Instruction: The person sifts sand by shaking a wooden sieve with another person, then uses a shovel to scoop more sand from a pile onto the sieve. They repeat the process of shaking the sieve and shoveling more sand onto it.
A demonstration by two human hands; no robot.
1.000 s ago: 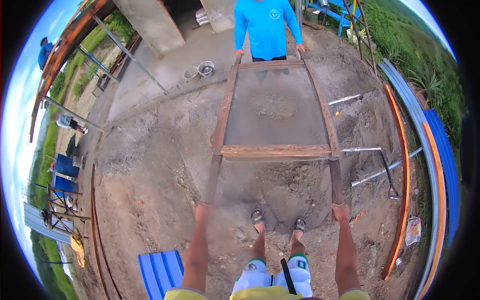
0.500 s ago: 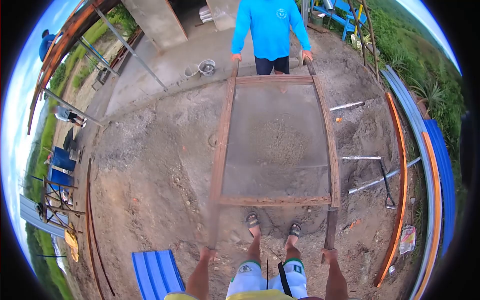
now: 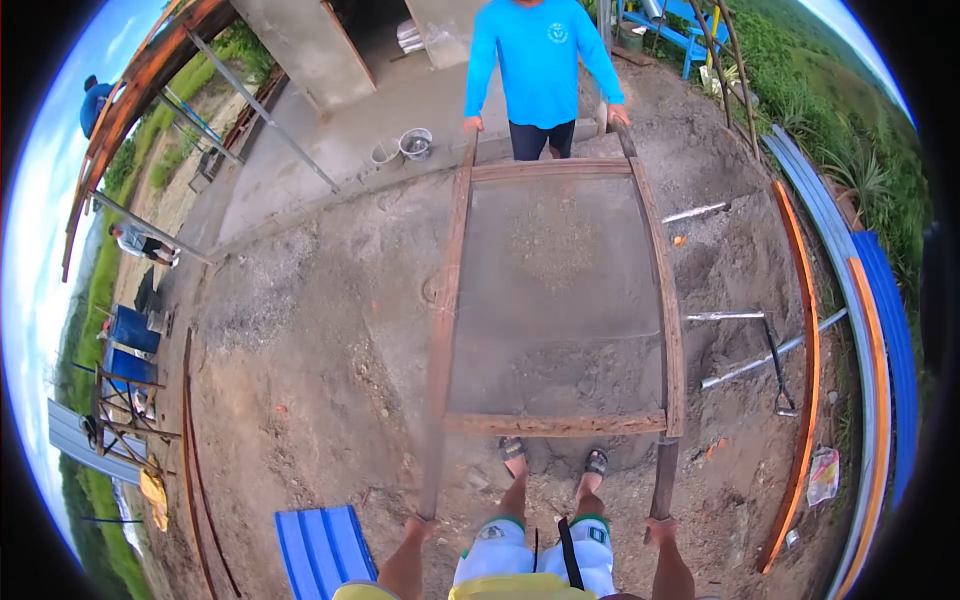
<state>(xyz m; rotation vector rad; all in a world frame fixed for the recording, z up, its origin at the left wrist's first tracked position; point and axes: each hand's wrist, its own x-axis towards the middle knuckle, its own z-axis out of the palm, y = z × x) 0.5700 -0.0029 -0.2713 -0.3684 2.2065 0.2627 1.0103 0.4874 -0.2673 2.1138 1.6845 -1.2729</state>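
A wooden-framed mesh screen (image 3: 565, 425) is held level above the ground between me and a co-worker in a blue shirt (image 3: 540, 70). My left hand (image 3: 420, 527) is wrapped round the end of its left handle, and my right hand (image 3: 661, 528) grips the end of the right handle. The co-worker holds the two far handles. A patch of gravel (image 3: 552, 240) lies on the mesh towards the far end. Below the near bar, my sandalled feet stand on the dirt.
Two buckets (image 3: 416, 145) stand by the concrete edge. Blue roofing sheet (image 3: 324, 550) lies near my left leg. On the right are a shovel (image 3: 777, 365), metal pipes and long orange boards (image 3: 800, 400). Two other people are at the far left.
The screen has shifted slightly towards me, and its near bar sits lower in view. The gravel patch has moved towards the far end and looks smaller. Both my hands still hold the handles.
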